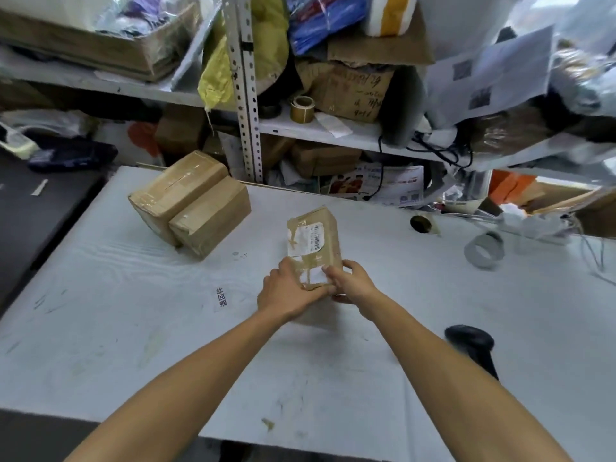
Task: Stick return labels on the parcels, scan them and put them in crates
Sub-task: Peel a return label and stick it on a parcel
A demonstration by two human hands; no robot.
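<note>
A small brown parcel [315,248], wrapped in glossy tape, sits near the middle of a white table [133,328], held at its near end by both of a person's bare hands. The left hand [288,290] lies along the parcel's left side, fingers fairly straight and close together, pressing against the cardboard. The right hand [351,281] grips the near right corner, its fingers curled over the top edge beside a small white label [315,276]. A larger barcode label [306,238] is stuck higher on the parcel's top face.

A loose white sticker [222,297] with printed characters lies flat on the table just left of the left hand. Farther back and to the left, two taped brown boxes [190,201] rest side by side, touching. A black handheld scanner [475,348] lies on the table to the right of the right forearm. Toward the far right stand a grey tape roll [483,251] and, behind it, a brown tape roll [421,224]. Cluttered metal shelves [246,95] rise behind the table.
</note>
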